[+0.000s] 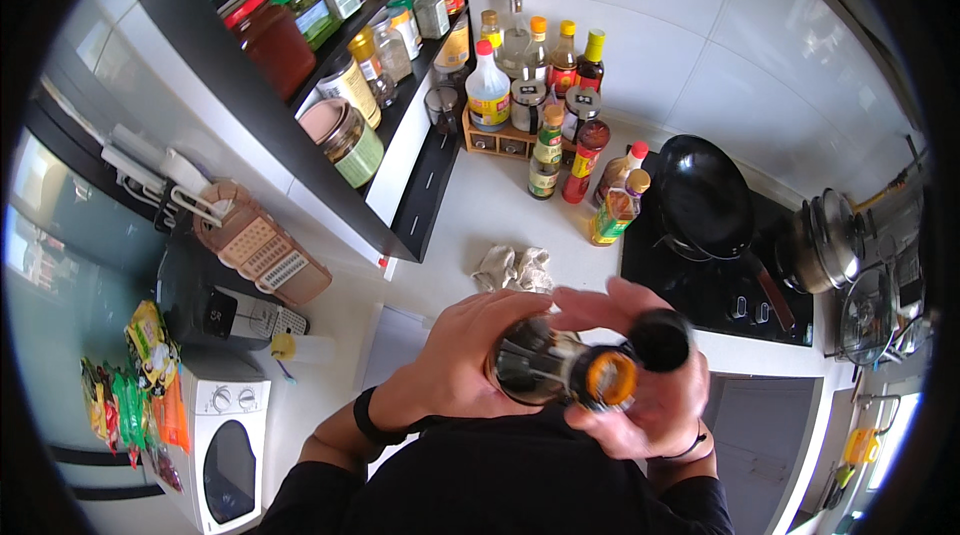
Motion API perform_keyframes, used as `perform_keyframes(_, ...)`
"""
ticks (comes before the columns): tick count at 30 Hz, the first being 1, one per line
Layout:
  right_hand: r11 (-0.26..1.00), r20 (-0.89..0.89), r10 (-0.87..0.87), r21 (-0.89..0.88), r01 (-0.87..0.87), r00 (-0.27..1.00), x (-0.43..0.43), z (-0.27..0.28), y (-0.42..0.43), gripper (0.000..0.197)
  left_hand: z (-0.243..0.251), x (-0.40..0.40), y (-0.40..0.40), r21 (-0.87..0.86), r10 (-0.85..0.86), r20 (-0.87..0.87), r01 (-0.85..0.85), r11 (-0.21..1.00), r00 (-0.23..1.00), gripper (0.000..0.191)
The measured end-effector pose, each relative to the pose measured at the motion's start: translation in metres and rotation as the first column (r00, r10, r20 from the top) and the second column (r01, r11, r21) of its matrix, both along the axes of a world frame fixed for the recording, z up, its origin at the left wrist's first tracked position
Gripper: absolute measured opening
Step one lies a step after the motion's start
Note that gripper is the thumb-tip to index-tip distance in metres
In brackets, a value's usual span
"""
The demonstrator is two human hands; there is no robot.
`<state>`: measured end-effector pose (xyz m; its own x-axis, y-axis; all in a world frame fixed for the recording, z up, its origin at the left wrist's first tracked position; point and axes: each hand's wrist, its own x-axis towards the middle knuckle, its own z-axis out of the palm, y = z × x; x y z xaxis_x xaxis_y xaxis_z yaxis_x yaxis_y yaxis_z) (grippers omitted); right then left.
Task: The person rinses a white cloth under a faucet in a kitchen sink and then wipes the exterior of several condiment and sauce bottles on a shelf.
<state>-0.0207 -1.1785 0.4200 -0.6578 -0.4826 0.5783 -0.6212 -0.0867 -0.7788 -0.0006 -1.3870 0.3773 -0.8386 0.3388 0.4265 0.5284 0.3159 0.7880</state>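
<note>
My left hand (pixel 469 359) is wrapped around the body of a dark glass bottle (pixel 529 362), held close before my chest. The bottle's neck points to the right, and its mouth shows an orange ring. A black bottle cap (pixel 660 340), off the mouth, is held in the curled fingers of my right hand (pixel 664 407), just beside the neck. The right hand is slightly blurred. A crumpled cloth (pixel 514 269) lies on the white counter (pixel 450 227) beyond my hands.
Sauce bottles (pixel 615 216) stand near the black cooktop (pixel 637 280), where a black wok (pixel 701 197) rests. Stacked pots (pixel 821 242) sit further right. A dark shelf (pixel 409 235) with jars rises at the left, near a box grater (pixel 274 254) and a white microwave (pixel 225 437).
</note>
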Motion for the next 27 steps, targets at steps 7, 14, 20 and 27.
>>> perform_keyframes(7, 0.966, -0.332, -0.18, 0.12, 0.231, 0.926, -0.014, -0.012, -0.014, 0.059, -0.028, -0.001, 0.002, 0.096, 0.107, 0.059, -0.113, 0.989, 0.992, 0.07)
perform_keyframes(14, 0.899, -0.461, -0.294, 0.164, 0.406, 0.837, -0.024, -0.034, -0.019, 0.058, -0.041, -0.007, 0.0, 0.01, 0.143, 0.135, -0.146, 0.989, 0.98, 0.069)
perform_keyframes(20, 0.817, -0.453, -0.388, 0.233, 0.527, 0.803, -0.034, -0.056, -0.013, 0.053, -0.06, -0.016, 0.01, -0.051, 0.124, 0.171, -0.117, 0.992, 0.977, 0.071)
perform_keyframes(27, 0.924, 0.051, -0.382, 0.012, 0.382, 0.923, -0.045, -0.068, -0.007, 0.04, -0.064, -0.039, 0.018, -0.021, 0.072, 0.239, -0.069, 0.997, 0.968, 0.069)
